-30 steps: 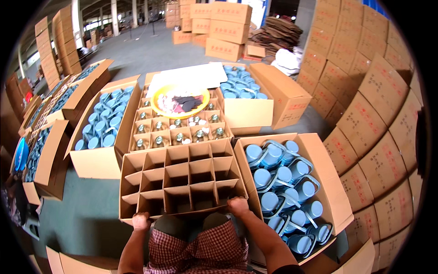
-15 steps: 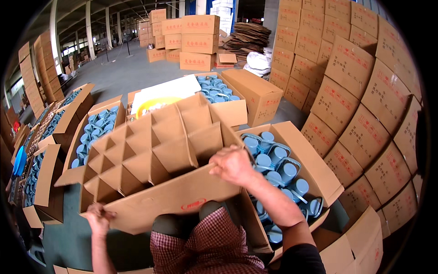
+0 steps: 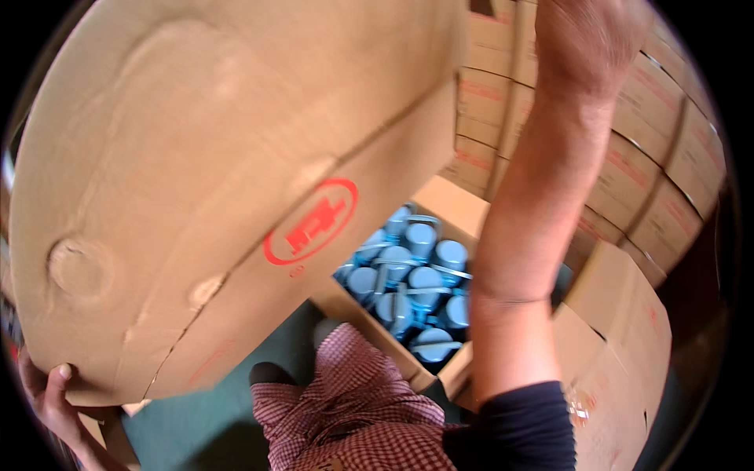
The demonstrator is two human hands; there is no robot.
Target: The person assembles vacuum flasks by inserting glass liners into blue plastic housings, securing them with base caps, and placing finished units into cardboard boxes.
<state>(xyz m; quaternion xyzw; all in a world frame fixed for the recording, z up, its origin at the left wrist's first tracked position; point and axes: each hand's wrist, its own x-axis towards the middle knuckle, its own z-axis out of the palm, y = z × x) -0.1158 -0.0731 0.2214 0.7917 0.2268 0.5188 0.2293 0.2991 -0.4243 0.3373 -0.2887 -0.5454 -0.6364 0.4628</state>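
The left hand [image 3: 49, 392] had its fingers clamped on the low corner of a big brown cardboard box [image 3: 212, 173], dented, red-stamped, raised overhead. The right hand [image 3: 585, 39] reached up; its fingers' state was unclear.

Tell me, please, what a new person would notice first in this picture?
First, the big brown cardboard box with a round red mark, lifted close to the camera and filling the upper left. The left hand grips its lower corner, and the right hand reaches up at the top right. Below them, an open carton full of blue lidded containers stands by the stacked cartons on the right.
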